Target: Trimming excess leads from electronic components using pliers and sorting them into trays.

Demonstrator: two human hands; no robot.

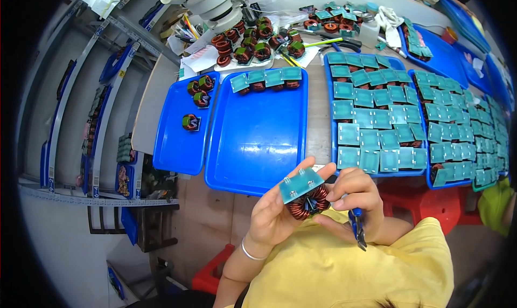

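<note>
My left hand is closed around a toroidal choke coil of copper-coloured wire, held up in front of my chest. A small green circuit board sits on the coil, tilted, with short metal pins standing out of its face. My right hand holds a pair of side cutters with blue handles, their jaws pointing down and away from the coil. Its thumb and fingers are also at the coil's right side. Part of the cutters' handles is hidden in the palm.
Beyond my hands lies a blue tray with several board-topped coils along its far edge. A narrower blue tray at left holds several coils. Filled trays stand at right. Loose coils lie under a microscope; red stools stand below.
</note>
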